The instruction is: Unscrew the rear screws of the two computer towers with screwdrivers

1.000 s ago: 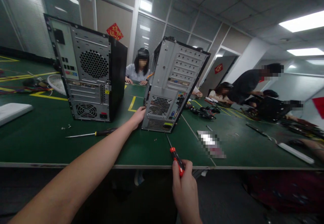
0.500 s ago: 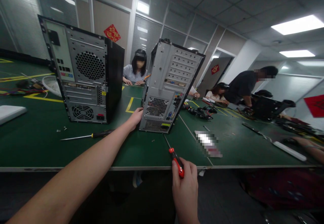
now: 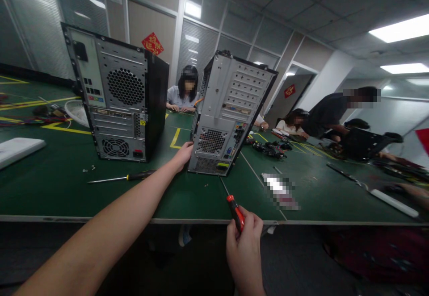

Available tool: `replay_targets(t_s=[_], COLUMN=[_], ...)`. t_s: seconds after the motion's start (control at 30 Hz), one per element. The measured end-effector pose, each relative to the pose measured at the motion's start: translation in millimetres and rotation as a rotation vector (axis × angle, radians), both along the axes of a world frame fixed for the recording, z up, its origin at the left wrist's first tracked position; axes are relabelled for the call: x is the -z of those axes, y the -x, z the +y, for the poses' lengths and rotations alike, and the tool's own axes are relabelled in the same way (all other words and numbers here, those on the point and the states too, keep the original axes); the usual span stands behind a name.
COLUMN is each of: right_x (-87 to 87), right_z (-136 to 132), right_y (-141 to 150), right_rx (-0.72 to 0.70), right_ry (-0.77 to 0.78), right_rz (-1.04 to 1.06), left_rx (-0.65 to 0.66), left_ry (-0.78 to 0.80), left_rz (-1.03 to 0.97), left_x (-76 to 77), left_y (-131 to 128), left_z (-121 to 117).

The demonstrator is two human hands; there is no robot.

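A grey computer case (image 3: 217, 113), its rear side facing me, stands tilted on the green table. My left hand (image 3: 184, 154) grips its lower left edge, the fingertips hidden behind the metal. Between the fingers and thumb of my right hand (image 3: 246, 242) is a red and black screwdriver (image 3: 235, 211). Its thin tip points up at the bottom edge of the case, near the right corner; whether it touches there I cannot tell. Tiny screws (image 3: 206, 185) lie on the table just in front of the case.
Left of it stands a second computer case (image 3: 124, 90), with another screwdriver (image 3: 137, 176) before it. A blurred-out flat object (image 3: 279, 191), cable bundles (image 3: 271, 148) and a white strip (image 3: 393, 203) lie to the right. A person (image 3: 182, 90) sits across the table (image 3: 187, 202); others work farther right.
The view has swung slightly right and back. My right hand has shifted its fingers a little on the screwdriver handle. My left hand keeps its place on the case.
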State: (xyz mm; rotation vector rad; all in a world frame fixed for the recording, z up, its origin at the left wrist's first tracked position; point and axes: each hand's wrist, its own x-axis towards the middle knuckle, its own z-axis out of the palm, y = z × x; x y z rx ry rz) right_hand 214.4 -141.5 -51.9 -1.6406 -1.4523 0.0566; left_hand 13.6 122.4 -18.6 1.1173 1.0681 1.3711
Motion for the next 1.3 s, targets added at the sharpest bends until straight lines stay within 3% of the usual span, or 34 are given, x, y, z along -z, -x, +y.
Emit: replay_targets(t_s=[0.4, 0.67, 1.0, 1.3], right_x=[-0.3, -2.2, -2.2, -2.0], right_z=[-0.8, -1.4, -0.4, 0.5], right_y=[-0.8, -1.8, -3.6, -3.9], right_rx=[0.012, 0.018, -0.012, 0.074], right_ry=[-0.049, 0.015, 0.048, 0.115], right_rz=[-0.177, -0.331, -0.242, -0.123], left_rx=[0.007, -0.013, -0.018, -0.015], left_ry=[0.017, 0.016, 0.004, 0.002], left_rz=[0.023, 0.03, 0.016, 0.013], left_x=[1.1, -0.2, -0.4, -1.6], left_y=[0.9, 0.7, -0.4, 0.1], left_z=[1.9, 1.0, -0.1, -0.3])
